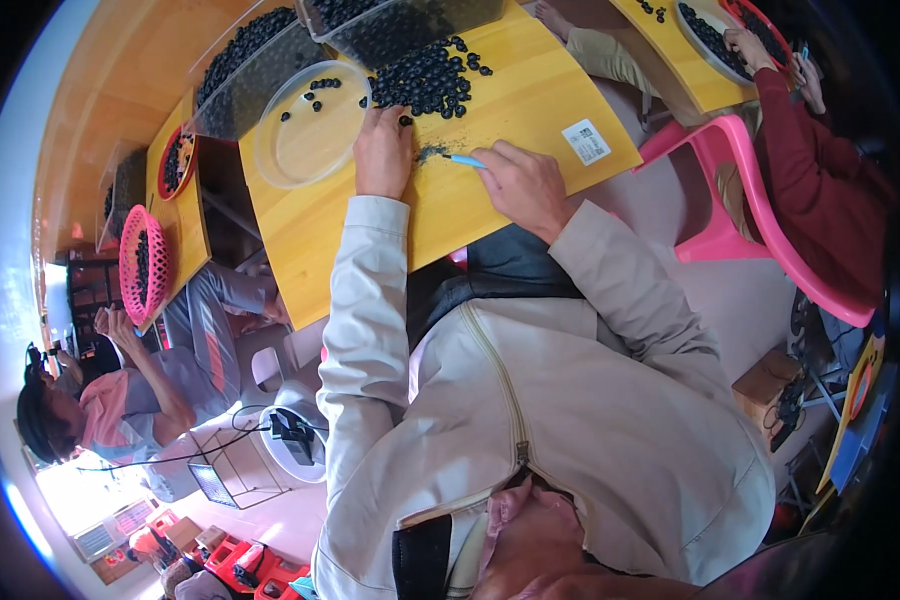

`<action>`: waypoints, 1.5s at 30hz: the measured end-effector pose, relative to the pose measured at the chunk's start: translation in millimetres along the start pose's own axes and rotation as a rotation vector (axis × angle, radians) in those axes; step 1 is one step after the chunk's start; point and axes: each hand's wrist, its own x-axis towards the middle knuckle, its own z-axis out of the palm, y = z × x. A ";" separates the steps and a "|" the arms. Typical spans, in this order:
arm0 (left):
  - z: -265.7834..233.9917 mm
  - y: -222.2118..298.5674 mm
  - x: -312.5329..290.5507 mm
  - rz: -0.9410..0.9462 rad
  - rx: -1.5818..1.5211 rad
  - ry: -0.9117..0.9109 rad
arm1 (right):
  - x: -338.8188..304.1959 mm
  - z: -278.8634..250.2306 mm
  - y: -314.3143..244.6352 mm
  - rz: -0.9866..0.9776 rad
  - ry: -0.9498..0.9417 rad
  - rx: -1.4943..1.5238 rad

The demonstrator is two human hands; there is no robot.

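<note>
My right hand (528,187) is pinching a thin light-blue tool (464,160) between thumb and fingertips, fingers drawn narrow around its rear end. I cannot tell whether it is a small brush or a pick; only the blue shaft is showing. Its long axis is running nearly level across the table, the working end pointing toward my left hand and meeting a little smudge of dark crumbs (431,152) on the wood.

My left hand (383,150) is lying palm-down, fingers together and extended, fingertips resting at the near edge of the pile of dark round seeds (425,80). One seed is sitting right at my fingertips. It is holding nothing that I can see.

Handling judgement: the tool is looking light and stiff, best held near the back as I am doing, for fine control at the tip. The seeds are looking small, hard, smooth and prone to rolling; pushing them with a flat finger should serve better than pinching.

Outward: a clear round shallow dish (310,125) is sitting just left of my left hand with a few seeds in it. Clear bins (260,70) of seeds are standing beyond the pile. A white label (587,141) is lying on the yellow wooden table (530,100) to the right. A pink basket (142,262) is standing at a neighbouring place, and another person in a dark red sleeve (800,140) is working at the far right.
</note>
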 end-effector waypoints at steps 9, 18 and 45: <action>0.9 -3.2 -1.3 -0.032 0.022 -0.057 | 0.3 0.2 -0.8 0.018 -0.021 -0.004; -14.8 12.6 -7.8 -0.326 -0.373 -0.069 | -0.1 1.5 -0.8 0.031 -0.014 0.005; -1.6 41.4 -83.0 -0.443 -0.912 0.040 | -1.7 5.2 -5.5 -0.158 -0.006 -0.095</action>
